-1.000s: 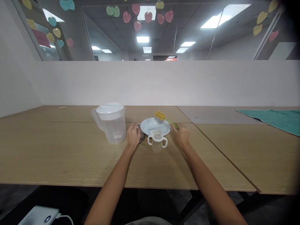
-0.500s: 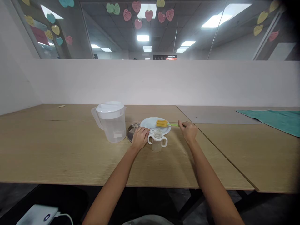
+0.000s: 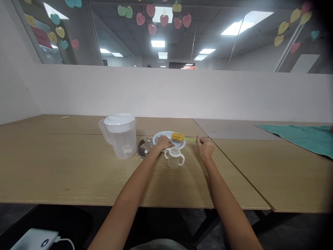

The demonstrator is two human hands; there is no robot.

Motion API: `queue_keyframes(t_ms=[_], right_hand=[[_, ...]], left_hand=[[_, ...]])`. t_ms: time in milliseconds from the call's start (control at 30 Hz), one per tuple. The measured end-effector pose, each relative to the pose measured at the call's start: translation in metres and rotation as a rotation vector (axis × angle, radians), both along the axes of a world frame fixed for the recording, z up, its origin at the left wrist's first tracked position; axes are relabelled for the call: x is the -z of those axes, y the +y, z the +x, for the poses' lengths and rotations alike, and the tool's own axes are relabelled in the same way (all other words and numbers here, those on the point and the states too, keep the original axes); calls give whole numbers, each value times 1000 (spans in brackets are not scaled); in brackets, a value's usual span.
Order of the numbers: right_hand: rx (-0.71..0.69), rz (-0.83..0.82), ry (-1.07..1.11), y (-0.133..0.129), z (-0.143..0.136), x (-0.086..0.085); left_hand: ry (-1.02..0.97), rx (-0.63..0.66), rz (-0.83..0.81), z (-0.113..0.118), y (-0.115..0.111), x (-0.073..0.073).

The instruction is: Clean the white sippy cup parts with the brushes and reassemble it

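My right hand (image 3: 205, 147) is closed round the green handle of a yellow sponge brush (image 3: 178, 136), whose head is over the right part of a white plate (image 3: 157, 135). My left hand (image 3: 163, 143) is over the front of the plate; its fingers point right, and what they hold, if anything, is too small to tell. Just in front of the plate stands a clear bottle with two white handles (image 3: 173, 160), upright and open at the top. Left of the plate lies a dark round dish (image 3: 141, 150) with small clear parts on it.
A lidded clear pitcher (image 3: 123, 140) stands left of the dish. A green cloth (image 3: 299, 135) lies at the far right. Along the back runs a white wall (image 3: 166, 92). A white device with a cable (image 3: 35, 239) is below the table's front edge at left.
My left hand has moved from beside the bottle's left handle, up and to the right, over the plate. My right hand still holds the brush. The view has shifted slightly.
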State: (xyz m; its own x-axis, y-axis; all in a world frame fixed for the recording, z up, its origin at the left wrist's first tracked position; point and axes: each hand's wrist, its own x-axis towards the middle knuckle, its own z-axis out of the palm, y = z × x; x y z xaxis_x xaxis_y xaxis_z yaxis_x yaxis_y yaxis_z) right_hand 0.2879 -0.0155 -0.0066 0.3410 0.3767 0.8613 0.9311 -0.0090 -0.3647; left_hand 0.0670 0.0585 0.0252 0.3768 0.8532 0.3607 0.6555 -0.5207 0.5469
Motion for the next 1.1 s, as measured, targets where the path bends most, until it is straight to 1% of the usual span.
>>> queue_keyframes(t_ms=[100,167,233,300,333,367,433,500,533,600,667,700,733,767,833,867,900,933,1000,1033,1100], right_hand=[[-22,-13,-3,1,-4,1],[-13,-36,20,0,-6,1],[41,-57,104,-1,-7,-1],[94,-66,246,-3,-9,-5],[95,-69,327,-4,-10,-6],[70,-74,401,-5,-11,-8],[-46,-102,488,-6,-15,-9],[-155,-152,472,-7,-20,-7],[-169,-177,445,-6,-22,-6],[-111,-206,399,-6,-25,-4],[-44,-192,385,-6,-27,-3],[-46,-172,392,-6,-27,-3],[-85,-147,414,-5,-27,-3],[-161,-114,468,-5,-27,-3],[-337,-42,642,-1,-28,-3],[-403,-9,730,1,-28,-3],[-441,17,803,3,-29,-2],[-454,36,855,6,-29,-1],[-436,55,895,10,-28,1],[-431,63,911,12,-27,3],[-423,77,943,14,-25,4]], left_hand=[[26,8,-27,5,3,-1],[20,13,-19,3,0,-3],[-11,6,17,-3,-6,-3],[-52,-17,71,-13,-14,-1],[-83,-27,109,-19,-19,1],[-122,-33,152,-25,-24,4],[-231,-10,249,-36,-33,9],[-342,18,308,-44,-40,14],[-388,25,317,-46,-43,16],[-470,27,322,-47,-48,18],[-525,24,329,-46,-53,19],[-537,26,334,-45,-56,19],[-537,32,338,-45,-57,19],[-530,42,337,-44,-59,20],[-531,46,304,-43,-59,22],[-555,19,276,-44,-57,24],[-594,-35,247,-45,-55,26],[-634,-117,222,-47,-53,27],[-675,-308,195,-52,-47,29],[-676,-384,194,-56,-45,29],[-626,-475,193,-65,-41,29]])
